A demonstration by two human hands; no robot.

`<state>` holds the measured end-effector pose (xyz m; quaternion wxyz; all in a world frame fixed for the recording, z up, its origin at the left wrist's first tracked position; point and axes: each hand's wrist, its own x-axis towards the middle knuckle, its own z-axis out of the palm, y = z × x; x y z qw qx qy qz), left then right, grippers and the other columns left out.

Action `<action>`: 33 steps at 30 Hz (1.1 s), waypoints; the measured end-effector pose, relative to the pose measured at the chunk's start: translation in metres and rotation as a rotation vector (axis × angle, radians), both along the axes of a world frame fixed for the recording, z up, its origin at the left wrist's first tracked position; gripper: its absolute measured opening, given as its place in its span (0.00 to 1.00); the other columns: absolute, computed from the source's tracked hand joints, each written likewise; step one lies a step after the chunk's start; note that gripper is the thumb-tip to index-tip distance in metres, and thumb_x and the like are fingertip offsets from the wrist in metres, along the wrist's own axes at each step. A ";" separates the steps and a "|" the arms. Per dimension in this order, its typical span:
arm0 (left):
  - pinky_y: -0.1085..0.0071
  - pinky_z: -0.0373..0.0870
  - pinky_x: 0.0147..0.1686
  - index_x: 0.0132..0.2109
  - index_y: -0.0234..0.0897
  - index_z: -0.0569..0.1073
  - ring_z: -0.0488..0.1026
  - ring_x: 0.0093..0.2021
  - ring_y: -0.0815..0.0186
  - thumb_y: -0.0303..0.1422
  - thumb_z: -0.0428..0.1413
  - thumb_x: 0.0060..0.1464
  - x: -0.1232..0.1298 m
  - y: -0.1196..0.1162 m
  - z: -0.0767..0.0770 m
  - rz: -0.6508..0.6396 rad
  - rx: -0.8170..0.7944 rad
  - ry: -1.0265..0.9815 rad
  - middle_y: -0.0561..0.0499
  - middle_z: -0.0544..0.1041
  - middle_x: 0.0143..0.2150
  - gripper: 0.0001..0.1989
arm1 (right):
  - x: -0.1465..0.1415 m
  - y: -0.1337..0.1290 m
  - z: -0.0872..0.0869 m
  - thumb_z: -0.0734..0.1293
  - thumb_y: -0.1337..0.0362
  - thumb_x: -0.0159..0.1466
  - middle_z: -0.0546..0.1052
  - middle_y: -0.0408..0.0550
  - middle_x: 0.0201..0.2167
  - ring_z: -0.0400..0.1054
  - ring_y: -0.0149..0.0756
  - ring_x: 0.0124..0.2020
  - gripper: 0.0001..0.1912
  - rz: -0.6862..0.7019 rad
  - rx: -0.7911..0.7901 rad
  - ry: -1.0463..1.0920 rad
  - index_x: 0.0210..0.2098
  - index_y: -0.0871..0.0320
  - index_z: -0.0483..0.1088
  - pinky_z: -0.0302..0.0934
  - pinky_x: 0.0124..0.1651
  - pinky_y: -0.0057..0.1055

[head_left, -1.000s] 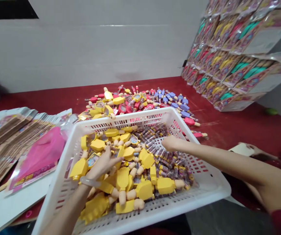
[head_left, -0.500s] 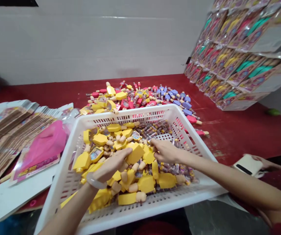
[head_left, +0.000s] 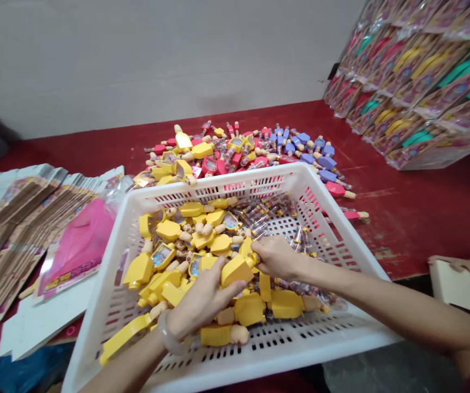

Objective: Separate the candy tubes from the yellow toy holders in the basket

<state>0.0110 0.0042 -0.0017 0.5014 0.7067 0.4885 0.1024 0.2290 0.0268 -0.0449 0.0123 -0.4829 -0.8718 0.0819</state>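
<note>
Yellow pieces with beige ends (head_left: 137,271) fill a white basket (head_left: 235,357) on a red tabletop (head_left: 415,218)
Behind, a pile (head_left: 218,158) mixes yellow, hot pink and purple; a sheer pink bag (head_left: 83,240) shows yellow print at its base; stacked packs (head_left: 406,103) at right hold teal, red and yellow; the wall (head_left: 169,60) is grey.

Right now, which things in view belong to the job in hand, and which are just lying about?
In use, seemingly:
yellow piece in the left hand, right hand at its narrow end
white basket
clear tubes inside

Seemingly lying about:
stacked packages
pink packet
fanned cards
purple pieces behind the basket
</note>
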 end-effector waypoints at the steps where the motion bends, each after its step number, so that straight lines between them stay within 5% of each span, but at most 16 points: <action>1: 0.71 0.67 0.36 0.50 0.37 0.67 0.72 0.39 0.61 0.49 0.55 0.55 0.001 0.000 0.001 0.013 -0.073 -0.043 0.48 0.76 0.43 0.23 | 0.000 -0.001 0.000 0.63 0.68 0.54 0.76 0.50 0.27 0.68 0.39 0.29 0.07 0.040 0.027 0.009 0.32 0.60 0.70 0.50 0.29 0.31; 5: 0.79 0.53 0.16 0.50 0.36 0.66 0.60 0.18 0.74 0.49 0.55 0.55 0.001 0.003 -0.003 0.038 -0.635 -0.214 0.51 0.76 0.31 0.24 | 0.001 -0.008 0.001 0.62 0.70 0.54 0.73 0.50 0.22 0.65 0.38 0.25 0.05 0.182 0.198 0.040 0.28 0.60 0.70 0.50 0.29 0.33; 8: 0.79 0.42 0.11 0.42 0.31 0.68 0.49 0.11 0.79 0.51 0.53 0.53 -0.003 0.007 -0.009 -0.023 -1.109 -0.318 0.51 0.72 0.24 0.24 | 0.001 -0.015 0.010 0.58 0.72 0.58 0.70 0.48 0.19 0.62 0.38 0.23 0.10 0.293 0.339 0.062 0.25 0.59 0.68 0.50 0.28 0.34; 11: 0.79 0.40 0.09 0.38 0.30 0.69 0.47 0.11 0.80 0.54 0.53 0.51 -0.005 0.008 -0.013 -0.105 -1.269 -0.327 0.51 0.70 0.23 0.27 | 0.001 -0.020 0.019 0.57 0.72 0.59 0.69 0.48 0.18 0.62 0.38 0.22 0.12 0.326 0.334 0.025 0.24 0.59 0.67 0.48 0.28 0.34; 13: 0.80 0.44 0.11 0.43 0.32 0.68 0.51 0.13 0.79 0.52 0.54 0.52 -0.003 0.004 -0.012 -0.072 -1.062 -0.307 0.52 0.71 0.25 0.25 | -0.001 -0.022 0.021 0.59 0.72 0.58 0.71 0.50 0.19 0.65 0.39 0.24 0.09 0.245 0.225 -0.032 0.25 0.60 0.69 0.49 0.28 0.33; 17: 0.73 0.66 0.28 0.53 0.36 0.66 0.70 0.29 0.67 0.48 0.54 0.56 0.003 -0.007 -0.013 -0.099 -0.194 -0.099 0.49 0.74 0.37 0.25 | -0.004 -0.023 0.021 0.63 0.69 0.56 0.76 0.54 0.25 0.70 0.43 0.27 0.06 0.099 -0.059 -0.132 0.31 0.62 0.72 0.51 0.28 0.32; 19: 0.68 0.68 0.37 0.55 0.36 0.65 0.73 0.37 0.60 0.47 0.51 0.59 0.004 -0.009 -0.018 -0.202 0.147 0.073 0.46 0.75 0.40 0.24 | -0.004 -0.020 0.023 0.63 0.68 0.57 0.77 0.55 0.26 0.71 0.44 0.28 0.08 0.066 -0.112 -0.145 0.34 0.62 0.73 0.51 0.29 0.31; 25: 0.64 0.68 0.41 0.57 0.40 0.65 0.73 0.44 0.56 0.30 0.45 0.63 0.001 -0.008 -0.034 -0.373 0.750 0.426 0.41 0.74 0.48 0.17 | 0.004 -0.006 0.027 0.66 0.59 0.57 0.77 0.53 0.27 0.72 0.43 0.29 0.10 0.065 -0.335 -0.086 0.29 0.60 0.74 0.52 0.26 0.28; 28: 0.65 0.69 0.39 0.57 0.40 0.64 0.74 0.41 0.57 0.32 0.46 0.62 0.002 -0.012 -0.037 -0.386 0.705 0.432 0.42 0.75 0.46 0.17 | 0.007 -0.007 0.017 0.66 0.60 0.57 0.78 0.50 0.29 0.72 0.41 0.30 0.09 0.110 -0.392 -0.007 0.30 0.58 0.74 0.54 0.26 0.27; 33: 0.68 0.68 0.36 0.50 0.36 0.68 0.73 0.36 0.59 0.48 0.50 0.59 0.005 -0.014 -0.029 -0.226 0.232 0.191 0.43 0.76 0.41 0.21 | 0.001 -0.020 -0.005 0.65 0.65 0.56 0.78 0.51 0.29 0.71 0.41 0.30 0.08 0.111 -0.217 -0.047 0.35 0.59 0.73 0.54 0.28 0.28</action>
